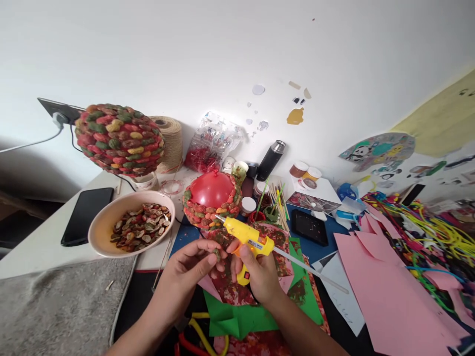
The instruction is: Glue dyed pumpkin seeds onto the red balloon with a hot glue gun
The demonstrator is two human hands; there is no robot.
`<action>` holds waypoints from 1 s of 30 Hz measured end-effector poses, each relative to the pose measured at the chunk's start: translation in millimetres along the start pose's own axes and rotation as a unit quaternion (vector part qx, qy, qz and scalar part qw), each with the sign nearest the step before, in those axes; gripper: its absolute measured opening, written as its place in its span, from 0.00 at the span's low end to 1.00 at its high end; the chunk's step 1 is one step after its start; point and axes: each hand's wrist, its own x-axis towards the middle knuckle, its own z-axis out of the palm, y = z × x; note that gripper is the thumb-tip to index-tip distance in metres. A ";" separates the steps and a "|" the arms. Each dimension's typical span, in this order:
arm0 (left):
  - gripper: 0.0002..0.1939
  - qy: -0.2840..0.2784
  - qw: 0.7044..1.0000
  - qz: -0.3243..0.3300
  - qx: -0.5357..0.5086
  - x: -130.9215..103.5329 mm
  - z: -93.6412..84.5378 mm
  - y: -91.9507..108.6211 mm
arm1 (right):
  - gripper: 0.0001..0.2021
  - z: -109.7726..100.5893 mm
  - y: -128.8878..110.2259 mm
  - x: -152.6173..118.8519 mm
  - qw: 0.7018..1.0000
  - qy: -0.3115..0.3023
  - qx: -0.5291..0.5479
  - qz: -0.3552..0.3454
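My left hand (185, 272) pinches a small green-painted peanut shell (217, 254) between thumb and fingers. In my right hand (265, 279) is a yellow hot glue gun (247, 235), its nozzle pointing up and left and a long clear glue stick (311, 269) coming out of its back. Just beyond the nozzle sits a red balloon (211, 190) with rows of red, green and orange shells around its lower part; the top is bare. To the left, a pale bowl (97, 230) holds many loose painted shell halves.
A larger shell-covered ball (118, 141) stands at the back left near a twine spool (168, 143). A phone (87, 215) lies left of the bowl. Paint jars (248, 205), a black thermos (270, 160) and brushes line the wall. Pink paper (382, 291) and colourful pipe cleaners cover the right.
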 end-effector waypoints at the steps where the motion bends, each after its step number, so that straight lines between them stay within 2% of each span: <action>1: 0.18 -0.004 1.000 0.014 0.021 -3.0 -1.4 -1.4 | 0.33 1.4 -0.7 0.1 1.000 0.004 -0.004 0.002; 7: 0.13 -0.019 0.988 0.079 0.132 -19.5 -15.4 -0.1 | 0.35 13.1 -1.7 0.0 1.000 -0.001 -0.015 -0.008; 12: 0.10 0.003 0.980 0.128 0.153 -27.3 -29.9 0.8 | 0.36 25.4 -1.8 0.6 1.000 -0.014 -0.014 -0.005; 18: 0.08 -0.002 0.969 0.158 0.192 -36.5 -44.3 -2.2 | 0.36 40.5 -1.0 1.1 1.000 -0.015 -0.027 0.004; 22: 0.08 0.025 0.967 0.172 0.188 -40.7 -49.6 -1.4 | 0.37 51.3 -1.6 2.4 0.999 -0.012 -0.031 0.003; 30: 0.07 0.017 0.958 0.195 0.209 -42.4 -51.3 -1.8 | 0.35 61.7 -6.1 4.6 1.000 -0.016 -0.011 0.016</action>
